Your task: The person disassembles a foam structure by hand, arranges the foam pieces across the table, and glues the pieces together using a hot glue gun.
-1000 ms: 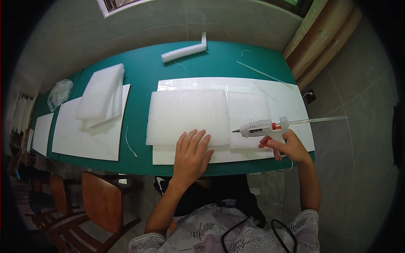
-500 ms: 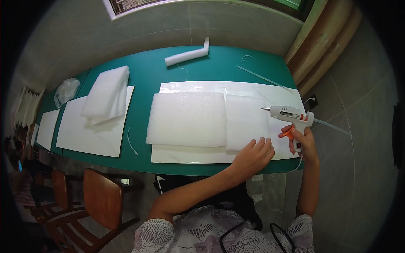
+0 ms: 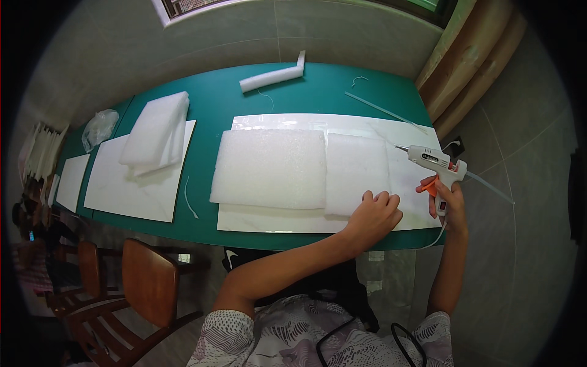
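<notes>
My right hand (image 3: 449,199) is wrapped round the handle of a white hot glue gun (image 3: 431,158) with an orange trigger. Its metal nozzle points left, above the marbled white board, just beyond the smaller white foam sheet (image 3: 356,168). A clear glue stick (image 3: 491,186) sticks out of the gun's back. At that foam sheet's near right corner, my left hand (image 3: 373,220) is closed with its fingers curled against the foam; the fingertips are hidden. A larger foam sheet (image 3: 269,168) lies alongside on the left, on the same white board (image 3: 269,221).
Folded foam (image 3: 154,129) rests on another white board (image 3: 131,189) at left. A foam strip (image 3: 272,79) and a loose glue stick (image 3: 382,110) lie along the far side of the green table (image 3: 205,147). Wooden chairs (image 3: 150,281) stand at the near left.
My right hand has moved the glue gun slightly right, so its nozzle has left the foam. My left hand's fingers, stretched over the foam before, are now curled in.
</notes>
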`<state>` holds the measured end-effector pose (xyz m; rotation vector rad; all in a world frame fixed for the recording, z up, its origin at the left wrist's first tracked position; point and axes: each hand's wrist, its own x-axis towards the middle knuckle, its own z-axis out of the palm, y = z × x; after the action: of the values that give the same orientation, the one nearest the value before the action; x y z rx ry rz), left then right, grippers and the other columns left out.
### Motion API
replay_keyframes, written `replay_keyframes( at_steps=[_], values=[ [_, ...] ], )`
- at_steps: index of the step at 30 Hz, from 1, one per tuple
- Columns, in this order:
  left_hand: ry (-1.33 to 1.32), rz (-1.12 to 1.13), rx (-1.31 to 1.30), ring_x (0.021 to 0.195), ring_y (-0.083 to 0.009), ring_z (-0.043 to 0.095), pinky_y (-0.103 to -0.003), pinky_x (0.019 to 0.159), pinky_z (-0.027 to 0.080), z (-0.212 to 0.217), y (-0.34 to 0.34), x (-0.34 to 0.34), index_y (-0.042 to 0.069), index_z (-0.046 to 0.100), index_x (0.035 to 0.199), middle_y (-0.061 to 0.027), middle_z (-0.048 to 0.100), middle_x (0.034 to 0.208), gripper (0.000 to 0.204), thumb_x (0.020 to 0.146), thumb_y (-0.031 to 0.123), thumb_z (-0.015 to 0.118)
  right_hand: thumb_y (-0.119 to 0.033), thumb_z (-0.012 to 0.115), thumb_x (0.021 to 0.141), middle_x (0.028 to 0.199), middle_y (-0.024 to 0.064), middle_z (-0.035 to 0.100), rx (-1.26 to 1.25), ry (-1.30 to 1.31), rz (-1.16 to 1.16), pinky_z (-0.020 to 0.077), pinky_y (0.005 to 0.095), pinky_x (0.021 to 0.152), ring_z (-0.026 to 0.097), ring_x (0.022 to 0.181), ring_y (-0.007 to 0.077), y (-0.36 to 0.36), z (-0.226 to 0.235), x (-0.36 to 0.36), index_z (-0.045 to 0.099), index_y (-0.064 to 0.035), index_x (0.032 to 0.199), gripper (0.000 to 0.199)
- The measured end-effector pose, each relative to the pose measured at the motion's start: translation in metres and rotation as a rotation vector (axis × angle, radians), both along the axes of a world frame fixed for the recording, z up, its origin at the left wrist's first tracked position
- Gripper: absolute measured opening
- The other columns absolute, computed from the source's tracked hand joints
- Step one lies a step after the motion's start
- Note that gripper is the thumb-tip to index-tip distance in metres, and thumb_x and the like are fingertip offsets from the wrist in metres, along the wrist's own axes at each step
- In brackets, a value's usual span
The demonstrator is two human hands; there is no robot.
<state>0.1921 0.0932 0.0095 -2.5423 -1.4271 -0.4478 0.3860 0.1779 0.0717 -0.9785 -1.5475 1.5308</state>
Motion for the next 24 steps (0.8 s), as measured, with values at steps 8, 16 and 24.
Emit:
replay_keyframes(
  at_steps=[8, 16, 24],
  values=[
    [-0.037, -0.052, 0.111, 0.077, -0.0170, 0.053, -0.032, 0.063, 0.042, 0.003, -0.003, -0.001, 0.009, 0.056, 0.088, -0.0029, 0.052, 0.084, 0.014, 0.078, 0.016, 0.062, -0.024, 0.057, 0.091, 0.090, 0.0217, 0.067, 0.021, 0.080, -0.035, 0.0398, 0.0189, 0.036, 0.050, 0.041, 0.0078, -0.003, 0.002, 0.005, 0.055, 0.0078, 0.112, 0.038],
    [-0.081, -0.112, 0.264, 0.075, -0.0150, 0.053, -0.028, 0.062, 0.042, 0.022, -0.019, -0.020, 0.007, 0.059, 0.089, -0.0021, 0.049, 0.081, 0.015, 0.075, 0.012, 0.062, -0.024, 0.055, 0.093, 0.091, 0.0216, 0.066, 0.074, 0.113, -0.107, 0.0387, 0.0184, 0.035, 0.048, 0.040, 0.0075, 0.002, -0.001, 0.016, 0.052, 0.0049, 0.111, 0.034],
    [-0.211, -0.048, 0.430, 0.070, -0.0153, 0.052, -0.026, 0.057, 0.041, 0.036, -0.033, -0.039, 0.006, 0.058, 0.089, -0.0034, 0.048, 0.078, 0.020, 0.070, 0.012, 0.063, -0.024, 0.054, 0.094, 0.091, 0.0217, 0.067, 0.092, 0.142, -0.146, 0.0376, 0.0188, 0.035, 0.048, 0.040, 0.0075, 0.003, -0.003, 0.021, 0.054, 0.0055, 0.111, 0.034]
  ],
)
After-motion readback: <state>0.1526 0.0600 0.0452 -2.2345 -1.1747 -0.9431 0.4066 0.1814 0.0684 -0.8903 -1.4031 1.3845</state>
